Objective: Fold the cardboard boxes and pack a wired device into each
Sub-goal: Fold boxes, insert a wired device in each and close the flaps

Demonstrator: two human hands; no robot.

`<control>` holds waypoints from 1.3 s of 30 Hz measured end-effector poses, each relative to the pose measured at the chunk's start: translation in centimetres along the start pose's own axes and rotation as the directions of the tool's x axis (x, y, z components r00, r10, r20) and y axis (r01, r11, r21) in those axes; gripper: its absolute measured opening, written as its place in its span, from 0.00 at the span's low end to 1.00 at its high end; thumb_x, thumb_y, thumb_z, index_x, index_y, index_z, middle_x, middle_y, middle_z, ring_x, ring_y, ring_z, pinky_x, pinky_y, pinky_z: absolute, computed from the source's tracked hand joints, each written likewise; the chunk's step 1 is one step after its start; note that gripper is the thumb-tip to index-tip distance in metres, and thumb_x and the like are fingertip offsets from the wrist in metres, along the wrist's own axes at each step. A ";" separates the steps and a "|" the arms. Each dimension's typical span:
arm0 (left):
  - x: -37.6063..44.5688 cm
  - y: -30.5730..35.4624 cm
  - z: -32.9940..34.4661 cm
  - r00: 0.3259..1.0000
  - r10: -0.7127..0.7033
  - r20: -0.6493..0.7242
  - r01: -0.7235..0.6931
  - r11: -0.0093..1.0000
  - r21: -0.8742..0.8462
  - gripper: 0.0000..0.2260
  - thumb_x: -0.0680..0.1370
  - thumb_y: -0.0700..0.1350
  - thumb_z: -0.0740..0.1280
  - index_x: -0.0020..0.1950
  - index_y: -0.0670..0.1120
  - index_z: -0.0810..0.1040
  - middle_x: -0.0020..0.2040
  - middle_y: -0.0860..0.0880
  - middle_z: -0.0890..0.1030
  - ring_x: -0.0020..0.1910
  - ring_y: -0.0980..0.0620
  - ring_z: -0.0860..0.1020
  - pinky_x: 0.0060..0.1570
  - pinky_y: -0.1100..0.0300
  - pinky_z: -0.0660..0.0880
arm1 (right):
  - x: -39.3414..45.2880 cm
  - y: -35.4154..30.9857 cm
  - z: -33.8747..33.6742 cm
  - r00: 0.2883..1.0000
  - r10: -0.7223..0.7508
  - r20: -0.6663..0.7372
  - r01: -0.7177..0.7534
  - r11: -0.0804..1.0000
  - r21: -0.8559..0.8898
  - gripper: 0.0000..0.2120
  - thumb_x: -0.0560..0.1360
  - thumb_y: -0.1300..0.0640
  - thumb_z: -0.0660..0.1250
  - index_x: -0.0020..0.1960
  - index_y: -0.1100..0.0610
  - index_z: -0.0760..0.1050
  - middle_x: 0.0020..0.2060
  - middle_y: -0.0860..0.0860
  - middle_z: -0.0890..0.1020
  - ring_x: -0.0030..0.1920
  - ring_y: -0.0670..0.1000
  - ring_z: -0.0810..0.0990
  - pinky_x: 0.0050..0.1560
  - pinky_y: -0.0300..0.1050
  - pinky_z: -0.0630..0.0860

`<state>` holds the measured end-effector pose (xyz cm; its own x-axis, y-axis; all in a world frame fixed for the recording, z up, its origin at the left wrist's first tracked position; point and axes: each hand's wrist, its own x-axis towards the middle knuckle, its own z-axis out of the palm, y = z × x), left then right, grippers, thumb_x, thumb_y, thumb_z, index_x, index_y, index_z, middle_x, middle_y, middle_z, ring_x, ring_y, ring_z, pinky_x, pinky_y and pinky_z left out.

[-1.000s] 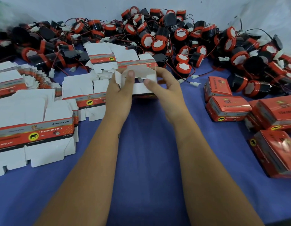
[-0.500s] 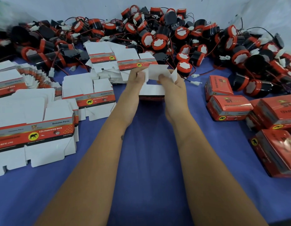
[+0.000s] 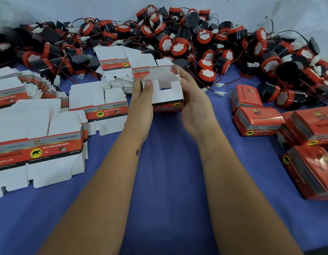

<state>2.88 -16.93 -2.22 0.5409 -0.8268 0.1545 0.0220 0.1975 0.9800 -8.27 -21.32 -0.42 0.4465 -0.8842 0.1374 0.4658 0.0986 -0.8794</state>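
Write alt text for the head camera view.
A left hand grips a half-folded cardboard box beside an open right hand, above a blue cloth, with flat boxes, wired horns and packed boxes around.

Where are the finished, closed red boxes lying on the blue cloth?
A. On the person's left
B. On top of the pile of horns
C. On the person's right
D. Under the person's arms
C: the closed red boxes lie on the right side of the blue cloth, while the flat boxes are stacked on the left.
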 end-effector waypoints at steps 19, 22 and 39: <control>0.2 0.2 0.0 1.000 0.016 0.008 -0.015 0.994 -0.107 0.10 0.85 0.43 0.55 0.61 0.52 0.73 0.63 0.47 0.79 0.61 0.49 0.77 0.60 0.54 0.76 | -0.5 0.4 -0.4 0.993 -0.037 0.112 0.055 0.986 -0.158 0.15 0.79 0.70 0.59 0.57 0.53 0.74 0.55 0.55 0.76 0.57 0.56 0.72 0.67 0.58 0.69; 0.0 0.2 0.1 1.000 0.014 0.000 -0.014 0.993 -0.115 0.10 0.85 0.44 0.56 0.60 0.54 0.74 0.62 0.49 0.80 0.60 0.51 0.78 0.60 0.54 0.76 | -0.5 0.5 -0.5 0.991 -0.048 0.125 0.066 0.986 -0.150 0.16 0.79 0.71 0.59 0.56 0.52 0.75 0.54 0.55 0.77 0.57 0.55 0.72 0.65 0.56 0.70; -0.4 0.1 0.4 0.985 0.020 0.171 0.033 0.953 -0.302 0.14 0.81 0.50 0.58 0.59 0.46 0.79 0.56 0.49 0.83 0.58 0.50 0.80 0.61 0.50 0.74 | 0.2 0.5 -0.7 0.993 -0.120 -0.022 0.121 0.992 0.021 0.14 0.73 0.75 0.56 0.43 0.58 0.72 0.37 0.48 0.80 0.39 0.48 0.78 0.37 0.41 0.73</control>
<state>2.28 -16.78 -2.17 0.3893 -0.9006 0.1930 0.2927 0.3197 0.9012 -8.42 -21.78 -1.12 0.3703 -0.8995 0.2319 0.5319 0.0006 -0.8468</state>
